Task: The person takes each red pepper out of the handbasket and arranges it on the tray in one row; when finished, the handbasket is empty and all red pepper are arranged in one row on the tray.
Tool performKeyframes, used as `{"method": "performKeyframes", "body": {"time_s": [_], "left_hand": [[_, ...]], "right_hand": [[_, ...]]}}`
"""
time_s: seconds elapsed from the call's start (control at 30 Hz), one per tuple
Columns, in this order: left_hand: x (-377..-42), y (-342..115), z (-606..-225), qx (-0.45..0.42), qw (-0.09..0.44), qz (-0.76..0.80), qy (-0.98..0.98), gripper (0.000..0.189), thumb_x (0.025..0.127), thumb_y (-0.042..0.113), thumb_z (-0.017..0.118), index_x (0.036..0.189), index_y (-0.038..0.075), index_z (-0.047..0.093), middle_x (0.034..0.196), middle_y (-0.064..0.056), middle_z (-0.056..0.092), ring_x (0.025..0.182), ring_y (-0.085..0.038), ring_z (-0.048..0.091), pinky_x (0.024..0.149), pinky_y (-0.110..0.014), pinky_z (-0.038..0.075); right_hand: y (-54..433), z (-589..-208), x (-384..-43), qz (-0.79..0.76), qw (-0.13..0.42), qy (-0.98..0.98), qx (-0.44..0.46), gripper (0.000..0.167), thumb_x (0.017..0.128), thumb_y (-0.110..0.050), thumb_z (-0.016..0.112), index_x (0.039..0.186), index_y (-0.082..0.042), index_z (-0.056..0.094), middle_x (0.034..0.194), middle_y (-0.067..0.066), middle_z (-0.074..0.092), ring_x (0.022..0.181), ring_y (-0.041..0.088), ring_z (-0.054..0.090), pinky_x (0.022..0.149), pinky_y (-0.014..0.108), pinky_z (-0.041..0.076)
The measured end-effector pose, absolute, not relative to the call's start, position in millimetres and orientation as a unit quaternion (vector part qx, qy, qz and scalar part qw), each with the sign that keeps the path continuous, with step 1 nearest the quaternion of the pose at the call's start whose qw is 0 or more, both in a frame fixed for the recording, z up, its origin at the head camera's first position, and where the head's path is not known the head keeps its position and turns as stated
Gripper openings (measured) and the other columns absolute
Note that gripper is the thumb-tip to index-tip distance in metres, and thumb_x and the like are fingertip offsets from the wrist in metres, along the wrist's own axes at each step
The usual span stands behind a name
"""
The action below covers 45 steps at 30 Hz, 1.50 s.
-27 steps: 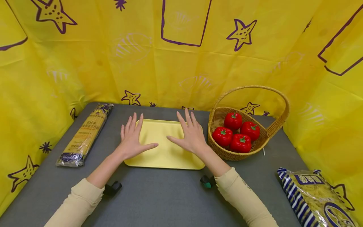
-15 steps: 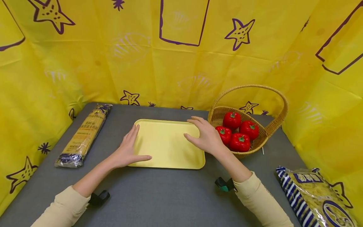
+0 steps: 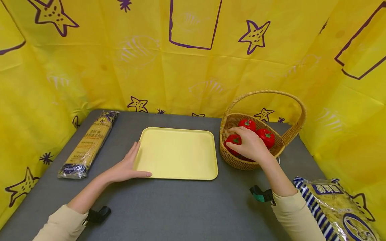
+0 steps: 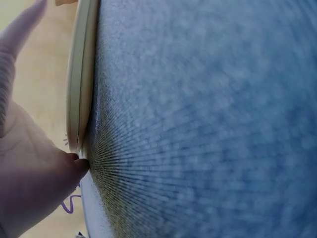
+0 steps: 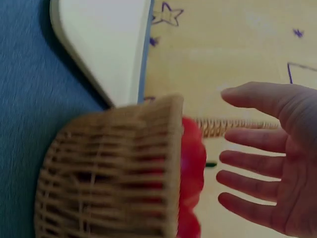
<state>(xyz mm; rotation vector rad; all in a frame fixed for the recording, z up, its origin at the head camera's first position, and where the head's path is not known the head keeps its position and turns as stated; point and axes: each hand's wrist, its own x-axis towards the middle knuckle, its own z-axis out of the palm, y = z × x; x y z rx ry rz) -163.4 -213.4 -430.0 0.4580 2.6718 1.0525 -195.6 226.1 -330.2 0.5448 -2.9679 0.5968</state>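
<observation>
The right hand [image 3: 249, 143], thumb and fingers extended and parted, hovers above red peppers [image 3: 268, 140] in a wicker basket [image 3: 239, 164], right of centre in the head view. The left hand [image 3: 123, 169], fingers straight, borders the yellow tray [image 3: 178, 154], mid-frame; contact is unclear. Outward on the desk [image 3: 181, 207]: spaghetti packet [image 3: 88, 145], left; striped bag [image 3: 337, 207], lower right.

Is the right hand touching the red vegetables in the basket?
Apart: the right wrist view shows a strip of backdrop between the right hand and the red vegetables.
</observation>
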Motion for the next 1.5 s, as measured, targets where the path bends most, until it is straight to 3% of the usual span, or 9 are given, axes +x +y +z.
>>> {"method": "performKeyframes", "body": {"time_s": [0.27, 0.57, 0.93, 1.5], "left_hand": [[-163, -220, -435, 0.166, 0.137, 0.377, 0.901, 0.131, 0.076, 0.046, 0.081, 0.152, -0.001, -0.014, 0.157, -0.028, -0.016, 0.143, -0.047, -0.005, 0.108, -0.067, 0.013], [-165, -223, -439, 0.183, 0.133, 0.374, 0.899, 0.128, 0.076, 0.046, 0.081, 0.153, -0.001, -0.010, 0.158, -0.025, -0.013, 0.144, -0.045, -0.005, 0.109, -0.066, 0.010], [-163, -231, -446, 0.202, 0.113, 0.392, 0.890, 0.121, 0.077, 0.040, 0.082, 0.156, 0.003, -0.002, 0.161, -0.020, -0.008, 0.144, -0.045, -0.002, 0.106, -0.068, 0.012], [-162, -234, -459, 0.195, 0.079, 0.417, 0.884, 0.114, 0.077, 0.037, 0.083, 0.157, 0.007, 0.008, 0.162, -0.015, -0.001, 0.145, -0.044, 0.002, 0.104, -0.070, 0.015]], "right_hand": [[242, -337, -201, 0.149, -0.015, -0.978, 0.147, 0.069, 0.084, -0.035, 0.075, 0.138, 0.000, 0.051, 0.141, 0.023, 0.047, 0.129, 0.042, 0.042, 0.100, 0.060, 0.039], [249, -345, -204, 0.144, -0.038, -0.979, 0.141, 0.074, 0.080, -0.037, 0.078, 0.139, -0.001, 0.051, 0.139, 0.023, 0.049, 0.127, 0.041, 0.043, 0.097, 0.062, 0.040], [253, -349, -204, 0.157, -0.030, -0.974, 0.159, 0.077, 0.079, -0.037, 0.079, 0.139, 0.002, 0.049, 0.135, 0.022, 0.054, 0.124, 0.042, 0.047, 0.101, 0.059, 0.038], [256, -354, -204, 0.166, -0.016, -0.972, 0.163, 0.072, 0.079, -0.035, 0.079, 0.135, 0.000, 0.052, 0.130, 0.020, 0.057, 0.117, 0.038, 0.053, 0.097, 0.057, 0.042]]}}
